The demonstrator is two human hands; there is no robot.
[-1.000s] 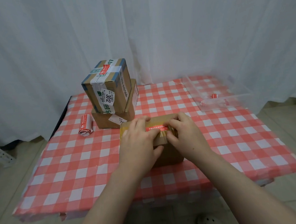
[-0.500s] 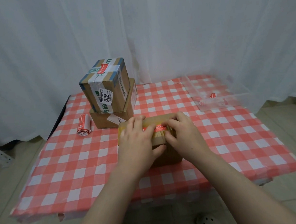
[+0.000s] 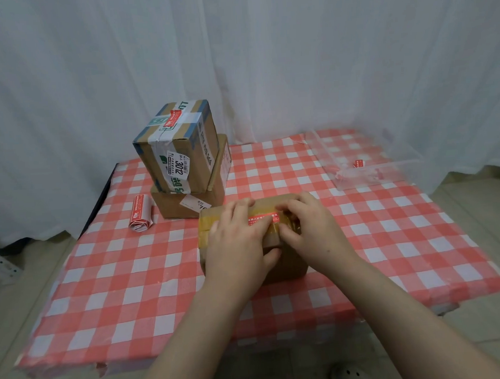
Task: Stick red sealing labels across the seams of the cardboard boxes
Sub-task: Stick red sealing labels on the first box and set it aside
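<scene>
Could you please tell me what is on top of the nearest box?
A red label lies atop the box, on its tape, with the left hand and right hand pressing it. The hands hide part of it and most of the top.
</scene>
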